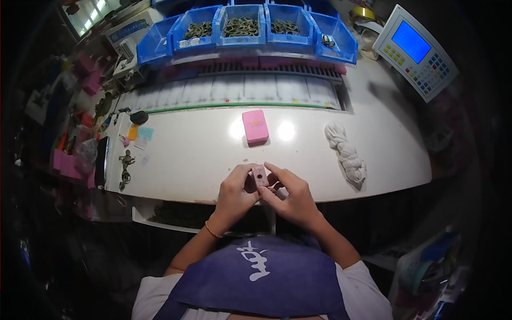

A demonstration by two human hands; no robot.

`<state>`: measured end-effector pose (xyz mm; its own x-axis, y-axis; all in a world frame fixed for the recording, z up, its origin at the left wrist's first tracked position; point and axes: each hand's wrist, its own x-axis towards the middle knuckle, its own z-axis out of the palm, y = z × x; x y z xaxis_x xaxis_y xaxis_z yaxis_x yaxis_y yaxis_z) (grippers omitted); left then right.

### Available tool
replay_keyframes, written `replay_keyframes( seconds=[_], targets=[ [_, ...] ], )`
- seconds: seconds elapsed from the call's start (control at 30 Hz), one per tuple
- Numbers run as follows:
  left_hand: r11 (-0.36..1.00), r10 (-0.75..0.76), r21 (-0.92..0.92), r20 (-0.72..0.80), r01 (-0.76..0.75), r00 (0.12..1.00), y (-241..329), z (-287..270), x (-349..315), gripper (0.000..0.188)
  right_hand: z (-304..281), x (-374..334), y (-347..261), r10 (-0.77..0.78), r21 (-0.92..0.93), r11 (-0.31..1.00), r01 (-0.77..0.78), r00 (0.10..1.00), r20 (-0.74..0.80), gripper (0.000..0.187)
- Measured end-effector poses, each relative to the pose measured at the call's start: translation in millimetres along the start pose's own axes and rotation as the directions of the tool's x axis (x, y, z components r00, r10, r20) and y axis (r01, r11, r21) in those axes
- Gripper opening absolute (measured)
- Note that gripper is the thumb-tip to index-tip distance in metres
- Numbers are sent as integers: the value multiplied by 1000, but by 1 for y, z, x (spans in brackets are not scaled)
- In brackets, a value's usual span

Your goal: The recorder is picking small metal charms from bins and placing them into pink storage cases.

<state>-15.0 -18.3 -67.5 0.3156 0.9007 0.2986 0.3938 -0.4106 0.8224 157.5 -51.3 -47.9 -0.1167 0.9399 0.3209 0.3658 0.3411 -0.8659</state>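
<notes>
Close to the table's front edge, my two hands hold a small pale pink block (259,172) between them. A dark round spot, perhaps a hole, shows on its upper face. My left hand (234,189) closes on the block's left side, a beaded bracelet at the wrist. My right hand (292,194) grips it from the right, with the thumb at its lower end and the index finger near its top. The fingers underneath are partly hidden. Farther back stands a larger, bright pink block (256,127) with faint marks on top, apart from both hands.
A twisted white cloth bundle (346,154) lies on the white table (197,154) to the right. Blue bins (240,26) with dark loops line the back. A keypad panel with a blue screen (416,50) stands back right. Small dark parts (126,165) lie at left.
</notes>
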Motion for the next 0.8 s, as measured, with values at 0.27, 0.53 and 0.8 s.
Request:
replay_keyframes(
  seconds=[0.27,0.53,0.8],
  targets=[
    [998,11,-64,-52,-14,999,-9,6,0,43,-6,6,-8,-76,-116,990,86,993,89,58],
    [997,31,-67,-81,-37,996,-11,11,-3,40,12,-1,-1,-15,-193,981,10,1000,-26,56],
    [995,38,-87,-64,-43,997,-10,9,-5,41,-16,9,-11,94,56,993,-107,976,198,52]
  ],
)
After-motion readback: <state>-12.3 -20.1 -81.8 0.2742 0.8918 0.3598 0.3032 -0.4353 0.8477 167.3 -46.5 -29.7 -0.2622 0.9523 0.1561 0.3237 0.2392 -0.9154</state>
